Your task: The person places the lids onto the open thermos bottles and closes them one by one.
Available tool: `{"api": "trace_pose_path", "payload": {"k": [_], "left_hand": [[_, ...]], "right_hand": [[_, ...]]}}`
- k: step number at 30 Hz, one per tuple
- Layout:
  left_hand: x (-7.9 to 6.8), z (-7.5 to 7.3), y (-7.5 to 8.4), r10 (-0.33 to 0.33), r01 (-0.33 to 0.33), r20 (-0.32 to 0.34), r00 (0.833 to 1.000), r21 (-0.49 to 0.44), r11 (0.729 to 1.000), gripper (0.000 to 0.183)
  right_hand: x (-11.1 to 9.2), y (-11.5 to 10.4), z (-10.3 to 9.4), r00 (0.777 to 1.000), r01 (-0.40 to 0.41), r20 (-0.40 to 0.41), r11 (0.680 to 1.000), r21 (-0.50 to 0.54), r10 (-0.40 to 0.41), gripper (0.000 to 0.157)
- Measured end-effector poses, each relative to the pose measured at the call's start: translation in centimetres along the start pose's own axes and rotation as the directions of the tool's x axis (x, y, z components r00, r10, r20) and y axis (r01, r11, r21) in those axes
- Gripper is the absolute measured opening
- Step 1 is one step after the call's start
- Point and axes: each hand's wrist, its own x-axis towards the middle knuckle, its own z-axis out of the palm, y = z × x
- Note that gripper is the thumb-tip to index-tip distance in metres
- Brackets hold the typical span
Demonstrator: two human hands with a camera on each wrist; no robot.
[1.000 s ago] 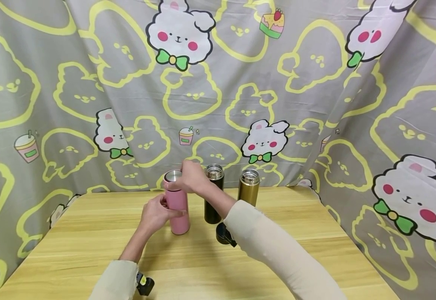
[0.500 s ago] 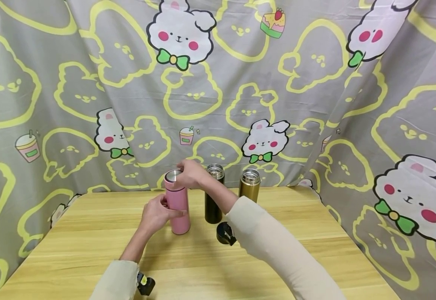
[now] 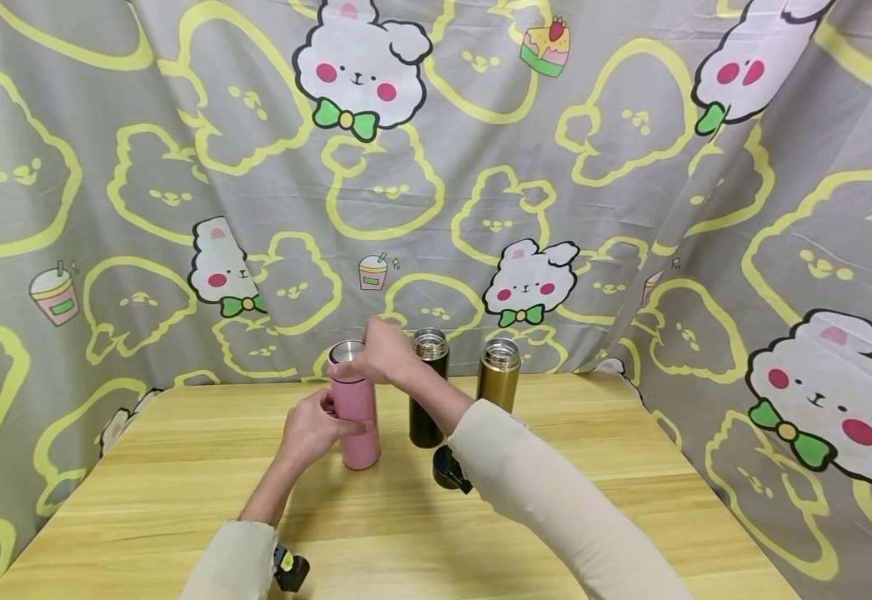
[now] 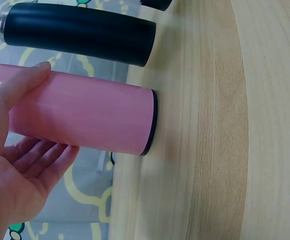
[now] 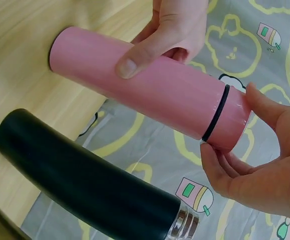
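Note:
A pink thermos point(image 3: 359, 417) stands upright on the wooden table. Around its body wraps my left hand point(image 3: 314, 427), thumb across the front. At the top, my right hand point(image 3: 385, 354) grips the pink lid point(image 5: 232, 119) between thumb and fingers. A dark ring separates lid and body in the right wrist view, and the lid's top looks silvery from the head. Just to the right stands a black thermos point(image 3: 426, 408), its steel threaded neck bare. Beyond it is a gold thermos point(image 3: 498, 379), likewise uncapped and partly hidden by my right sleeve.
A black lid point(image 3: 447, 469) lies in front of the black thermos, partly covered by my right sleeve. Another small black lid-like piece point(image 3: 291, 571) lies beside my left sleeve. Behind the wooden table point(image 3: 593, 517) hangs a grey patterned curtain point(image 3: 421, 208).
My right hand turned about the lid and then back, its fingers shifting on the rim. My left hand and the pink thermos have stayed in place.

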Motion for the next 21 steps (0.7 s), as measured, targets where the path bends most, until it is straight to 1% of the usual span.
{"api": "trace_pose_path", "payload": {"k": [2,4,8,10,12,15,18,21], "left_hand": [[0.0,0.0,0.0,0.002,-0.002,0.000,1.000,0.000,1.000,0.062],[0.0,0.0,0.0,0.003,-0.003,0.008,1.000,-0.009,1.000,0.064],[0.0,0.0,0.0,-0.003,0.004,0.017,1.000,-0.028,1.000,0.066],[-0.1,0.0,0.0,-0.007,0.007,0.018,1.000,-0.031,0.999,0.066],[-0.1,0.1,-0.1,-0.009,0.009,0.018,1.000,-0.025,1.000,0.066],[-0.1,0.1,-0.1,-0.011,0.011,0.018,1.000,-0.015,1.000,0.065],[-0.1,0.1,0.0,-0.009,0.009,0.018,1.000,-0.011,1.000,0.065],[-0.1,0.0,0.1,-0.002,0.002,0.013,1.000,-0.004,1.000,0.064]], "right_hand": [[0.0,0.0,0.0,1.000,-0.002,0.000,1.000,-0.007,0.002,0.054],[-0.1,0.0,-0.1,1.000,-0.006,0.016,1.000,-0.003,0.006,0.056],[-0.2,0.0,-0.6,0.997,-0.018,0.082,0.998,0.065,0.013,0.071],[-0.2,0.0,-0.8,0.994,-0.003,0.112,0.996,0.095,-0.008,0.074],[-0.2,0.0,-1.0,0.989,0.027,0.142,0.994,0.102,-0.041,0.068],[-0.2,0.1,-1.0,0.984,0.068,0.158,0.995,0.072,-0.078,0.059],[-0.1,0.2,-0.9,0.987,0.087,0.134,0.996,0.031,-0.090,0.054],[-0.1,0.2,-0.7,0.992,0.087,0.086,0.996,0.009,-0.088,0.045]]}}
